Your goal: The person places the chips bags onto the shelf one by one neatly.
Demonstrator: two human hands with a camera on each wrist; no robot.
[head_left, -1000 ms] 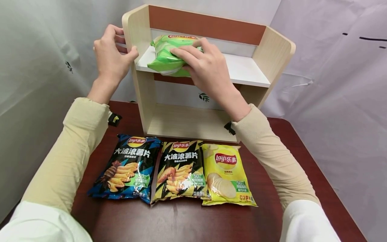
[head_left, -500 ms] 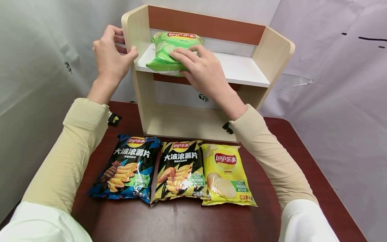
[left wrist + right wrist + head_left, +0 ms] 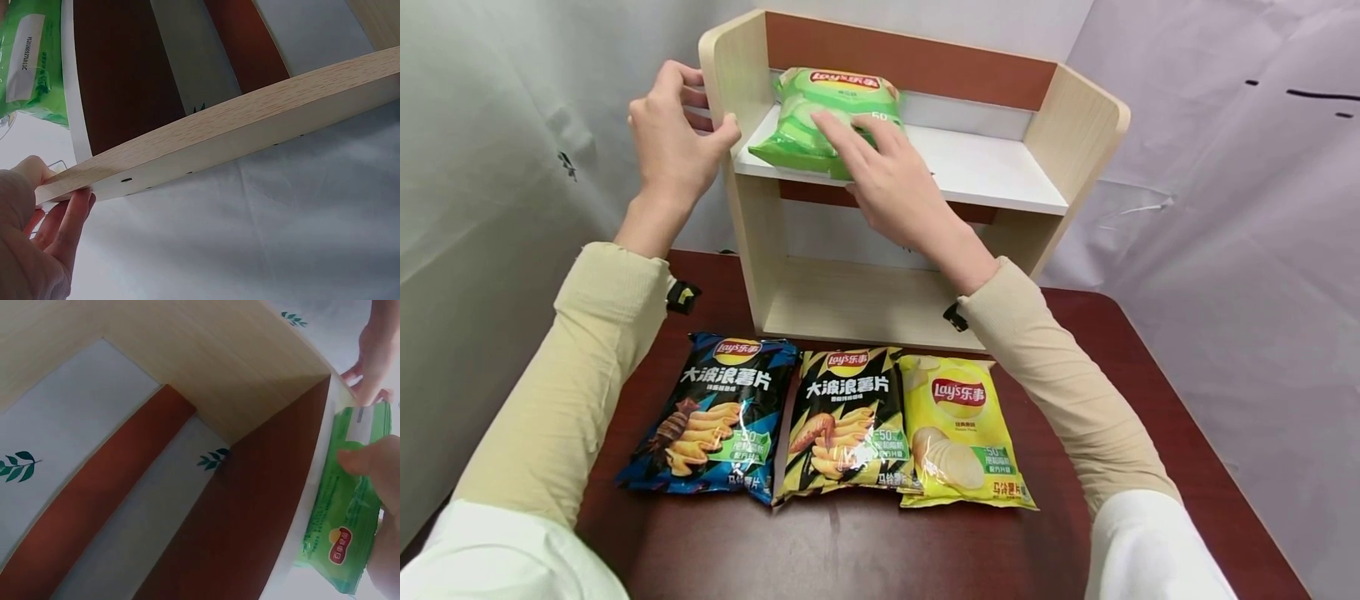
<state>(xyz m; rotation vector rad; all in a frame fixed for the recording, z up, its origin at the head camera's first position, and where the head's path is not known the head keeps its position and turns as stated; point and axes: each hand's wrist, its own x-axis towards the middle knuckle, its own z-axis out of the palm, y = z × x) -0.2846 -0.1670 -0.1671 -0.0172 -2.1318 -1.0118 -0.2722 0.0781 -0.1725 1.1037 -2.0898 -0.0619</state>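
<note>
A green Lay's potato chip bag (image 3: 842,98) lies tilted on the white upper shelf (image 3: 985,171) at its left end, its lower edge at the shelf front. My right hand (image 3: 898,183) holds the bag's lower right part, fingers over its front. In the right wrist view, the thumb (image 3: 356,459) presses the bag's underside (image 3: 340,506). My left hand (image 3: 673,137) grips the front edge of the rack's left side panel (image 3: 737,67). The left wrist view shows that panel (image 3: 250,112) between thumb and fingers.
In front of the rack, three chip bags lie side by side on the dark red table (image 3: 820,550): a blue one (image 3: 715,417), a black-and-yellow one (image 3: 850,425) and a yellow one (image 3: 962,433). Below is the rack's lower board (image 3: 865,300).
The green bag has moved back and slightly left on the upper shelf, showing more of its front. My right hand has moved left with it, fingers straighter. My left hand stays on the panel.
</note>
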